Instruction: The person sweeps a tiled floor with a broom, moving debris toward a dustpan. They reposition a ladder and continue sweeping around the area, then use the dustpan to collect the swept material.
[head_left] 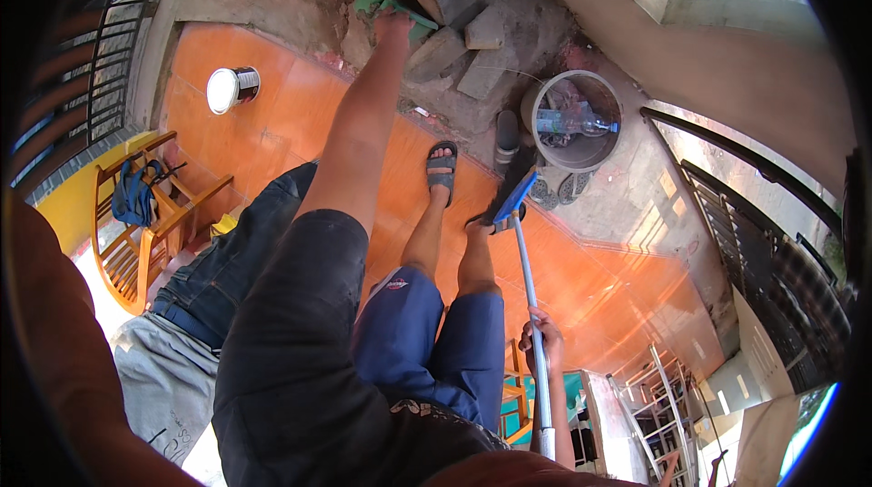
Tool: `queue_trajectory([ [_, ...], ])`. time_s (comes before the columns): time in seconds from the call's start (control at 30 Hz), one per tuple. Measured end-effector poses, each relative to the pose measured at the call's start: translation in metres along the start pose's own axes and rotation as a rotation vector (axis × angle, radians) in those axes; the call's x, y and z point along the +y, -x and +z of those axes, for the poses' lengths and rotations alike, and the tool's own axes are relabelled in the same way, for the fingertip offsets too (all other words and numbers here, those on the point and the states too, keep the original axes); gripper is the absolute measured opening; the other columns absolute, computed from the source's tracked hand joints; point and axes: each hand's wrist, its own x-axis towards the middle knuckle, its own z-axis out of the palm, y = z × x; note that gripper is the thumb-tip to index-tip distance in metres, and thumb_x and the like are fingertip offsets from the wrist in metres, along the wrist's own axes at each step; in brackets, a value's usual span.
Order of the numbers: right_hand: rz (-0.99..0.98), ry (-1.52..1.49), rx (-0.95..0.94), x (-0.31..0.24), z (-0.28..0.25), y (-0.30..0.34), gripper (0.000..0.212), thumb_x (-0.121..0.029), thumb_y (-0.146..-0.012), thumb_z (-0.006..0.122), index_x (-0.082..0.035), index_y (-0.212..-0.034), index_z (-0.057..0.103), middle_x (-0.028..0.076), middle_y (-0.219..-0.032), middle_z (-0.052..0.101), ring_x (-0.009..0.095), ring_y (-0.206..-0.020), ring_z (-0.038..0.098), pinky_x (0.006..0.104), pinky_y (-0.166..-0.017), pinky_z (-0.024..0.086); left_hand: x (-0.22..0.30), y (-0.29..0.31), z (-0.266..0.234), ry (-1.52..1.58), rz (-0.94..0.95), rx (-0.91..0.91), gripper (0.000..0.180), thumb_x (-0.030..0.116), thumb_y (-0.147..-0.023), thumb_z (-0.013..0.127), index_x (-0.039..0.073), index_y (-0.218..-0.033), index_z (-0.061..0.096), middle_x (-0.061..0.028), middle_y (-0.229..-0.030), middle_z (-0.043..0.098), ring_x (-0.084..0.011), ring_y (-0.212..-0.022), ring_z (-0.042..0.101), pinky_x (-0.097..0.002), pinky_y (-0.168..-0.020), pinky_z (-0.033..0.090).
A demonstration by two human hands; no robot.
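Orange tiled floor (272,114) ran up to a rough concrete wall base with loose grey blocks (454,55). Left hand (392,25) was stretched out and pressed flat on a green float (381,2) against the wall; how far it was closed could not be told. Even pressure and short strokes would be advised. Float was seen as small, flat, green, partly hidden. Right hand (540,334) was wrapped closed around a metal broom handle (530,278), blue head (511,198) near the sandalled feet

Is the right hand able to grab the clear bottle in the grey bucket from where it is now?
Probably not as it stands. The right hand is wrapped around the broom handle, low by the knees, and the bottle lies inside the grey bucket, past the feet.
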Motion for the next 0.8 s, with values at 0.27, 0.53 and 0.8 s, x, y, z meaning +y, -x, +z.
queue_trajectory([
  [0.27,-0.021,-0.065,-0.005,-0.006,0.003,-0.016,0.034,-0.010,-0.091,0.044,0.001,-0.122,0.051,0.008,-0.070,0.053,0.019,-0.046,0.048,0.0298,-0.045,0.042,0.012,-0.016,0.014,-0.348,0.001,0.034,0.056,-0.005,-0.093,0.044,0.001,-0.148,0.030,-0.0184,-0.129,0.052,-0.0294,-0.118,0.053,-0.0482,-0.099,0.050],
  [0.53,-0.003,-0.070,-0.004,-0.005,-0.001,-0.018,0.035,-0.010,-0.090,0.044,0.002,-0.123,0.049,0.008,-0.068,0.052,0.019,-0.046,0.047,0.0303,-0.045,0.041,0.003,0.001,0.016,-0.479,0.070,0.117,0.058,-0.006,-0.092,0.048,0.001,-0.147,0.032,-0.0163,-0.129,0.053,-0.0283,-0.113,0.056,-0.0446,-0.098,0.054],
  [0.8,-0.014,-0.073,-0.021,-0.005,-0.006,-0.015,0.035,-0.010,-0.089,0.044,0.001,-0.122,0.049,0.008,-0.068,0.052,0.019,-0.046,0.047,0.0296,-0.046,0.041,-0.001,0.010,0.010,-0.547,0.121,0.203,0.049,0.003,-0.089,0.056,0.001,-0.138,0.048,-0.0148,-0.135,0.050,-0.0288,-0.113,0.055,-0.0377,-0.095,0.053],
])
